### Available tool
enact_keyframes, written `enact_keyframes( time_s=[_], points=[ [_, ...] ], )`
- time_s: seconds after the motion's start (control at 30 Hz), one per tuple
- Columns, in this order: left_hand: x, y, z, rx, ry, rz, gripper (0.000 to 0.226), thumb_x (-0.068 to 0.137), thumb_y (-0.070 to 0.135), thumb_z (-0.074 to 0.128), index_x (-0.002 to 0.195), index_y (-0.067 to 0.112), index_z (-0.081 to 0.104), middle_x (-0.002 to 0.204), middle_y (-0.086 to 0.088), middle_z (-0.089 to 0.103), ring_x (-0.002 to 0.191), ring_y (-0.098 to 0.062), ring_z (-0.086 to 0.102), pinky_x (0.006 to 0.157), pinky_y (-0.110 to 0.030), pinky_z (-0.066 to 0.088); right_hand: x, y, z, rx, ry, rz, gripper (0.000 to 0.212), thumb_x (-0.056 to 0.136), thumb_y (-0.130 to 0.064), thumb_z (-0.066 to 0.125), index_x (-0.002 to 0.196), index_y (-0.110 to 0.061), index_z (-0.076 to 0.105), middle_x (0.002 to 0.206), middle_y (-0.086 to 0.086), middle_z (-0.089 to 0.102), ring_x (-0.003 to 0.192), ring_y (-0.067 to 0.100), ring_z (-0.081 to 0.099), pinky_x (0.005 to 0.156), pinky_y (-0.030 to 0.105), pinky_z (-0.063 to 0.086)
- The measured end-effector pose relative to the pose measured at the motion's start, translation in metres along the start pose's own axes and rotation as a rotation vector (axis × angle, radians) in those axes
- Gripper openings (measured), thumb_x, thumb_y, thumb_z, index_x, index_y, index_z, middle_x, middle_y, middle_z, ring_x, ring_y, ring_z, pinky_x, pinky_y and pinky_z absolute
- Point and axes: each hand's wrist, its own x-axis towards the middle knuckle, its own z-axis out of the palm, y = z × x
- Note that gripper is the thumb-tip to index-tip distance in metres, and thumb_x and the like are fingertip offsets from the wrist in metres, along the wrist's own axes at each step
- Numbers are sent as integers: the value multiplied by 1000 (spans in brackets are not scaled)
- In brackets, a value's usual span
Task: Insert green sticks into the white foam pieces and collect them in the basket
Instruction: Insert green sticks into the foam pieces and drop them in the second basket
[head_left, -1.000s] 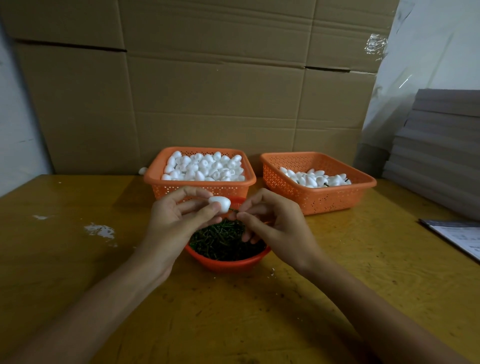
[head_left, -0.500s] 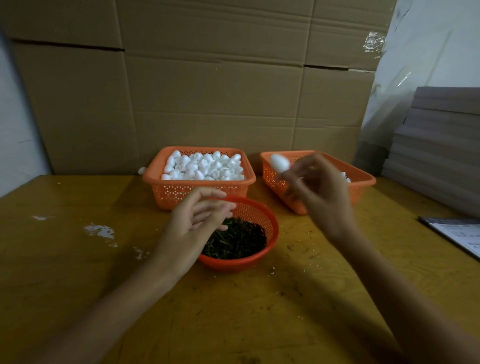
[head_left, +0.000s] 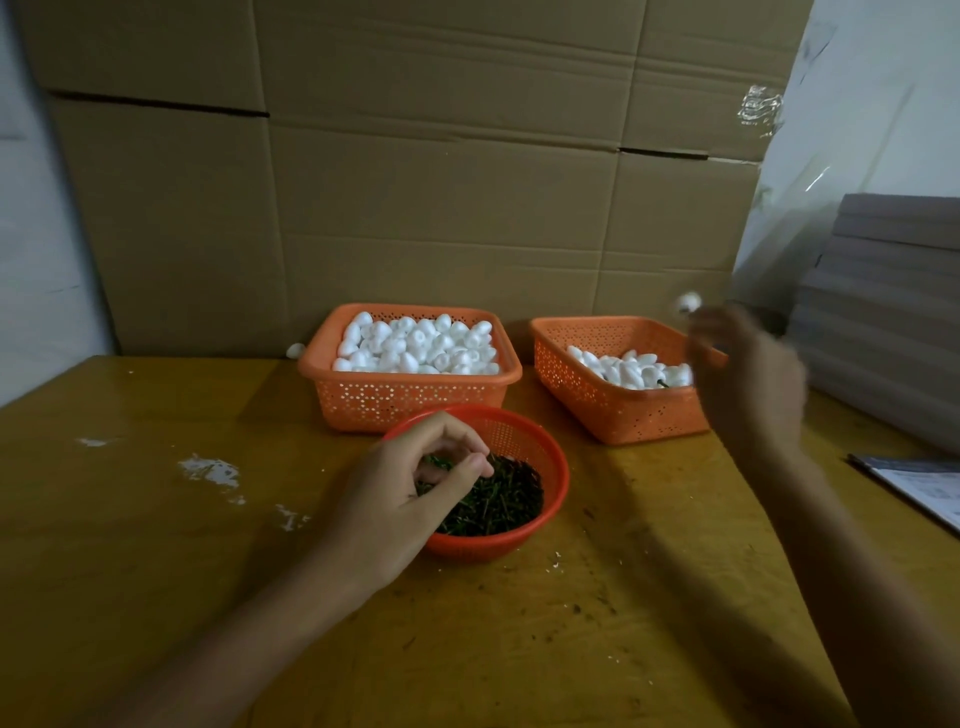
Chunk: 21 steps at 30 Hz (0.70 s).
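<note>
My left hand reaches into the round red bowl of green sticks, with thumb and fingers pinched on a few of them. My right hand, blurred by motion, is raised over the far right side of the right orange basket. At its fingertips is a white foam piece with a dark stick end below it. That basket holds several finished foam pieces. The left orange basket is heaped with plain white foam pieces.
A wall of cardboard stands behind the baskets. Grey boards are stacked at the right, with a printed sheet in front of them. One loose foam piece lies behind the left basket. White scuffs mark the wooden table.
My right hand carried the foam piece from in front of me rightward, up over the right basket. My left hand let go of that piece and dropped into the stick bowl.
</note>
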Motion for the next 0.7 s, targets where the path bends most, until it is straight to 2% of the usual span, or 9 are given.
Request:
enact_keyframes(
  time_s=[0.03,0.07,0.1,0.23,0.3,0.37,0.47,0.53,0.7],
  points=[
    [0,0,0,4,-2,1,9,97,40,62,102,35,68,104,9,75,109,-15,71,90,-50,59,-3,3,7,-129,-264,-8,30,103,-17,62,133,-17,66,129,14,70,110,30,67,86,40,54],
    [0,-1,0,6,-4,3,9,97,39,62,101,35,68,103,9,75,108,-14,71,89,-49,59,-7,3,11,-212,-435,-29,32,104,-18,59,135,-20,66,140,15,65,124,35,61,96,47,54],
    [0,-1,0,9,-8,6,9,97,40,62,101,35,68,103,9,76,108,-14,71,89,-48,59,-11,3,13,-257,-510,-56,31,105,-17,56,133,-23,68,145,13,61,133,36,55,103,52,51],
    [0,-3,1,50,-20,19,7,98,37,62,98,36,69,99,11,75,104,-11,71,87,-41,59,-22,-11,12,-233,-351,-116,30,98,-4,57,117,-18,75,135,13,67,127,37,55,98,50,50],
    [-1,-2,2,90,-22,25,8,97,38,62,95,36,69,98,13,75,103,-10,71,87,-38,58,-31,-28,11,-141,-267,-176,27,96,-1,58,112,-15,74,127,14,67,119,35,56,94,48,50],
    [-1,-1,2,109,-18,33,11,96,41,61,94,35,70,97,14,75,102,-10,71,86,-36,57,-46,-52,8,28,-291,-310,24,96,-5,55,111,-15,72,119,7,67,112,25,56,90,43,51],
    [-1,2,1,128,-5,35,11,95,40,61,91,33,69,94,14,72,99,-11,70,82,-33,57,-71,-89,6,259,-649,-522,27,100,-31,48,121,-26,64,120,-8,62,112,7,53,93,30,49],
    [0,4,0,184,2,59,9,95,33,62,89,30,68,91,13,68,95,-13,68,79,-34,56,-87,-103,10,241,-907,-626,31,105,-42,41,127,-29,59,122,-9,62,112,7,55,91,31,48],
    [1,5,-1,308,-3,102,14,100,26,65,87,29,67,92,13,59,95,-14,62,77,-27,51,-92,-109,8,98,-1026,-678,42,112,-45,31,140,-29,58,126,-4,62,108,13,57,86,34,42]
  ],
)
